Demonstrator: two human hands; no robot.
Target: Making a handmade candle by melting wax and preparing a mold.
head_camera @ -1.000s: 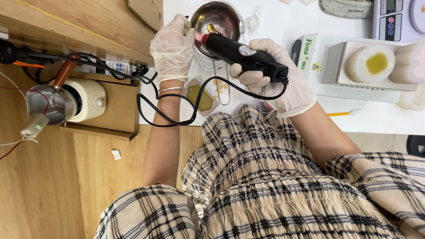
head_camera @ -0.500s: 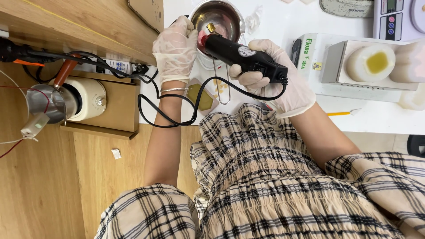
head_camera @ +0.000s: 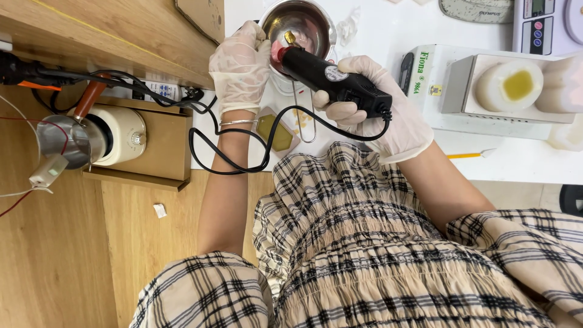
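Moved: since the picture from 1 second back, the black heat tool (head_camera: 331, 82) has its red tip lower, down inside the metal pot (head_camera: 299, 27); before, the tip sat nearer the rim.
Same: both hands stay where they were.
Left hand: the gloved left hand (head_camera: 240, 67) is closed on the side of the metal pot, at 9 o'clock from it.
Right hand: the gloved right hand (head_camera: 379, 112) is wrapped tight around the black heat tool's handle.
Heat tool: it lies tilted, tip at 11 o'clock, handle at 4 o'clock.
Cord: a black cord (head_camera: 234, 155) loops from the handle under the left wrist and off toward 9 o'clock.
Metal pot: it sits on the white table (head_camera: 388, 36) at 12 o'clock in the view.
Yellow block: a small yellow block (head_camera: 280, 133) lies on the table, just at 6 o'clock from the pot.
Candle: 1 round white candle (head_camera: 509, 85) with a yellow middle rests on a box at 3 o'clock.
Cup: 1 metal cup (head_camera: 61, 141) sits on a white warmer at 9 o'clock, on the wooden shelf (head_camera: 109, 36).
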